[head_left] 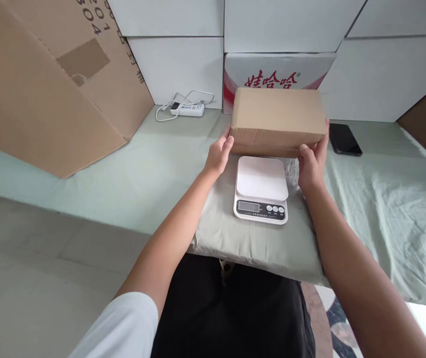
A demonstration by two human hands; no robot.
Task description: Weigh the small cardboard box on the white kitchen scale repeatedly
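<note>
I hold the box [278, 119] between both hands: my left hand [218, 155] presses its left end, my right hand [312, 161] its right end, fingers [228, 143] wrapped flat on the cardboard and closed on it from either side. The box sits just beyond my fingertips, above and behind the scale [261, 189], which lies between my wrists on the cloth-covered bench [377, 199]. To do this well, I judge I should keep the pressure even on both ends so the box stays level, and keep it centred over the white plate, clear of the display on the near edge. The phone [344, 139] lies just right of my right fingers, so I mind that elbow.
</note>
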